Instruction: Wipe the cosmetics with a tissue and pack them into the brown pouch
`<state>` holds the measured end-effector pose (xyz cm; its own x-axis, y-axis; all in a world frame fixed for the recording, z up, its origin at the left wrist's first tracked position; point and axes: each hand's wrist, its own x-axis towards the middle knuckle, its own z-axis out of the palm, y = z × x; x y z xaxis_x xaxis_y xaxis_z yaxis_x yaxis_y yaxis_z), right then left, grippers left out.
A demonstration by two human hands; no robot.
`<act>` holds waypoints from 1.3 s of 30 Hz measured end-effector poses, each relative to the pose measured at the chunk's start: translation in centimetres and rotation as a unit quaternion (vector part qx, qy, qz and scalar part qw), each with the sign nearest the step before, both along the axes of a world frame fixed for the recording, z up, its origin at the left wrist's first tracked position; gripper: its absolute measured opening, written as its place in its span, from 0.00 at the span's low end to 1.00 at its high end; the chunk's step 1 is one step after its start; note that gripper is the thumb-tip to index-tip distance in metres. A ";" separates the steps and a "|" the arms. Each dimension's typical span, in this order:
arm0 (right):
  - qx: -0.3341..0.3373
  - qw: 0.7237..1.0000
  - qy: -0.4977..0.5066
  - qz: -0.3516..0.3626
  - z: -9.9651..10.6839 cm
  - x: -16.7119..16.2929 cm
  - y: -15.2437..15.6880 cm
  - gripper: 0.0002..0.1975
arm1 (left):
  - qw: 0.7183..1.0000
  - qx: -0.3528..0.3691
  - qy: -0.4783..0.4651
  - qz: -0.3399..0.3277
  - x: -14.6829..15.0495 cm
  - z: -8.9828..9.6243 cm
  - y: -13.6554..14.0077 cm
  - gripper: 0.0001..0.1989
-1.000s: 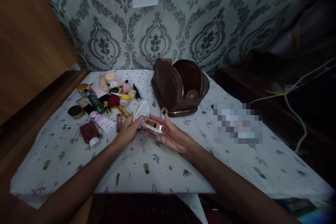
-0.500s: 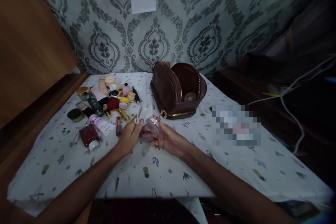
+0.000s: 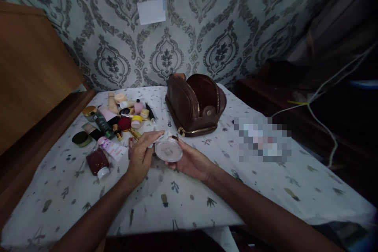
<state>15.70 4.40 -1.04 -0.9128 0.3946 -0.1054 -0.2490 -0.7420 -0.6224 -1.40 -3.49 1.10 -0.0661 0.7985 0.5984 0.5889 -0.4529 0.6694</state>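
Observation:
Over the table, my right hand [image 3: 193,161] grips a round powder compact [image 3: 169,151] by its right edge, its pale clear face tilted toward me. My left hand [image 3: 141,157] is closed on a white wipe [image 3: 164,136], which lies against the far rim of the compact. Most of the wipe is hidden behind the fingers and the compact. Just left of my left hand are a white and purple tube [image 3: 113,149] and a dark red bottle with a white cap [image 3: 97,162].
Several cosmetics, among them a yellow-banded jar [image 3: 136,121] and a dark green tube [image 3: 102,123], cluster at the left back. A brown leather bag [image 3: 184,104] stands unzipped behind my hands. A blurred-out item [image 3: 262,139] lies right; a white cable [image 3: 321,132] hangs beyond.
The compact has turned so its flat round face shows toward me. My left hand has shifted with the wipe to the compact's far rim. The view has moved slightly.

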 end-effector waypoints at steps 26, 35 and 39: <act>0.074 0.995 0.022 -0.063 0.5 0.4 0.5 0.33 | 0.992 -0.117 0.007 0.050 -0.3 -0.9 0.1 0.20; 0.135 0.991 -0.013 -0.021 -0.9 -0.3 -0.7 0.32 | 0.995 -0.043 0.087 -0.022 -0.3 0.9 -0.4 0.26; 0.129 0.991 -0.004 -0.031 -1.0 -0.5 -0.7 0.32 | 0.992 -0.005 0.122 -0.016 0.3 1.0 -0.8 0.29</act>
<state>15.19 3.70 -2.04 -0.8859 0.4639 -0.0001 -0.2835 -0.5416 -0.7914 -1.07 -4.34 2.07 0.1059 0.8040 0.5851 0.7189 -0.4685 0.5135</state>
